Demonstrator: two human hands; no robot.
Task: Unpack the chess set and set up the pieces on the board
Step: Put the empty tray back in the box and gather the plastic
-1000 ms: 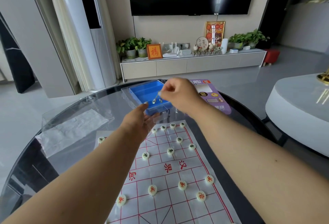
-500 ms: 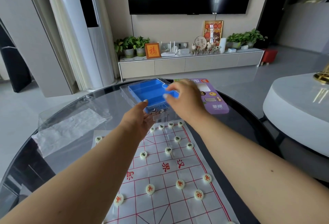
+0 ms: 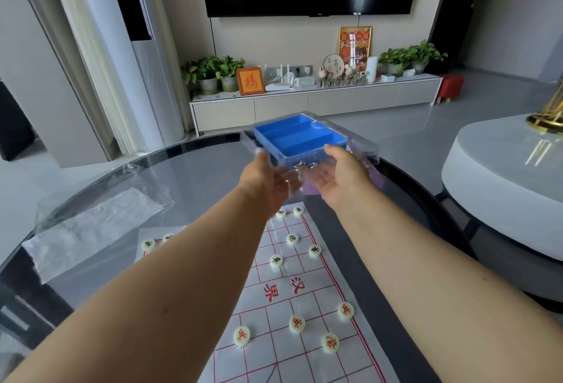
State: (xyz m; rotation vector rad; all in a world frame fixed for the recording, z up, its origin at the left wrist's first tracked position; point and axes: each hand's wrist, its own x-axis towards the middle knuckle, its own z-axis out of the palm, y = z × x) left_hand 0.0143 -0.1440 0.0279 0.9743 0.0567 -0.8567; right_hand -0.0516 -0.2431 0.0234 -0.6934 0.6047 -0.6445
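- Both hands hold the clear plastic case (image 3: 359,146), with its blue tray (image 3: 300,137) inside, lifted off the glass table (image 3: 189,181) just past the far end of the paper board (image 3: 304,306).
- The left hand (image 3: 266,183) takes the near-left corner, palm up beneath it; how its fingers wrap the case I cannot tell.
- The right hand (image 3: 341,178) takes the near-right side, palm up, with one fingertip touching the tray's near-right rim.
- The case lies straight ahead of both hands, its long axis running left to right and tilted slightly away to the right; neither hand looks nearer than the other.
- In my judgement the next move turns on that: the case sits above the board's far row, so it must be carried sideways or farther away to avoid the pieces below.
- Counts: one case, one tray with three visible compartments, all looking empty.
- Two small metal rings (image 3: 306,165) hang at the case's near edge.
- On the board I count eleven round white pieces: seven with dark characters (image 3: 276,260) at the far end, four with red (image 3: 297,323) nearer me; the arms hide more of the grid.
- One crumpled plastic wrapper (image 3: 91,227) lies on the table to the left.
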